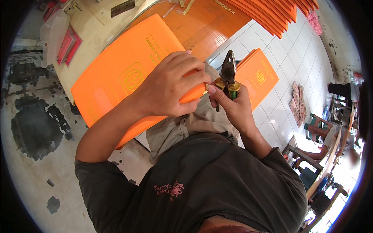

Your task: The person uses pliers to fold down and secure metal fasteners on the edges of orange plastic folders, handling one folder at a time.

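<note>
A large orange folder with gold print leans across the table edge and my lap. My left hand is closed around its near edge, the fingers curled over the bent orange cover. In my right hand is a pair of combination pliers with green and yellow handles, jaws pointing up and away from the folder. The right thumb reaches to the folder's edge beside the left fingertips; a tiny pale or metallic bit shows there, too small to name. Part of the folder's edge is hidden behind my left hand.
More orange folders stand to the right of my knee. A fanned stack of orange covers sits at the far right of the wooden table. A dark metal piece lies on the pale worktop. Another person sits at far right.
</note>
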The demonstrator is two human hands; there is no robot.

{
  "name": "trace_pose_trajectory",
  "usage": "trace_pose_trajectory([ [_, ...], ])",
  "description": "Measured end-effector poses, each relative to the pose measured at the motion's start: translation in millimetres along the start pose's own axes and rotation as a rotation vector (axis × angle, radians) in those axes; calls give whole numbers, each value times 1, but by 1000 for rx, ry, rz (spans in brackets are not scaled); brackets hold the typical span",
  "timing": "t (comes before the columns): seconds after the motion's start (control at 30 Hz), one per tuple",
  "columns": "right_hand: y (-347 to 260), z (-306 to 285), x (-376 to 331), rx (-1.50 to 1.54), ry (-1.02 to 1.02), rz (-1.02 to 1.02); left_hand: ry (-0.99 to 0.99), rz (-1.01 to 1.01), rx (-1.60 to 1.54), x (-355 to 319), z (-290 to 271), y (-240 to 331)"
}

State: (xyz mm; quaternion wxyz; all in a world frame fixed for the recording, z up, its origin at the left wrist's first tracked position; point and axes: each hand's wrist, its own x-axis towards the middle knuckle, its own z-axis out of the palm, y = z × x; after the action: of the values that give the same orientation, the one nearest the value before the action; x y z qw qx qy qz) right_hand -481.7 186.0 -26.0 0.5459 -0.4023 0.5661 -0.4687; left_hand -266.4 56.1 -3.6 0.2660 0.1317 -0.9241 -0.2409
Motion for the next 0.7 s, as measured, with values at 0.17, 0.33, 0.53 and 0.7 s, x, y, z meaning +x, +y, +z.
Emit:
trace_pose_trajectory([
  [0.17,-5,-6,-1,20,-49,11,-8,-6,5,-1,0,-1],
  [0.33,-13,-31,-13,-188,-88,86,-34,-18,19,-1,1,0],
  [0.53,-11,-47,-42,-247,-211,200,-35,-6,16,-2,3,-1],
  [0.7,-5,-33,-62,-249,-210,284,-45,-1,14,-2,2,-1],
])
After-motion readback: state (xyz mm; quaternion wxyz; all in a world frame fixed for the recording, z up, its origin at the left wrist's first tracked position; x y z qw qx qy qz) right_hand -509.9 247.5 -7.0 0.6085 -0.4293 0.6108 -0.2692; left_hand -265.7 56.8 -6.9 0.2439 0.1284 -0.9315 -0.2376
